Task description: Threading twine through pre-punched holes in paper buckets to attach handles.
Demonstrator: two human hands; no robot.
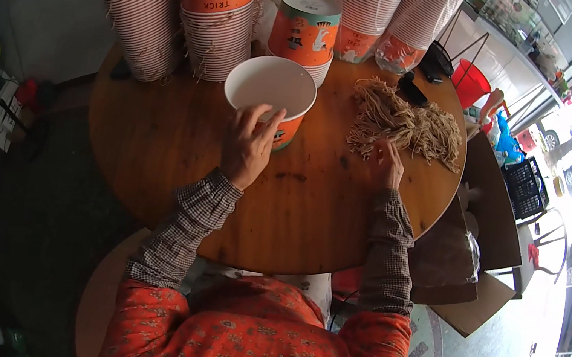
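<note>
Red floral top [229, 329] up front, paper bucket [277, 91] past it

So the left hand [248, 147] is curled at the bucket's near rim, can't tell if it's gripping. Right hand [385, 165], the one nearer the twine pile [410, 128], has fingers bunched, can't tell if pinching any. Pile's just beyond it, stretching left to right. Round wooden surface [287, 217], bucket stacks [212, 35] far left, bright street [571, 145] off right.

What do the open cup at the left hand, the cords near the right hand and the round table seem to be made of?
Cup: probably coated paper, smooth; white inside, printed orange outside, with a thin pale rim.
Cords: perhaps twisted paper or plant fibre, matt; thin, tan, tangled strands.
Table: wood or a wood-look top, apparently varnished; brown, with dark marks like knots.
</note>
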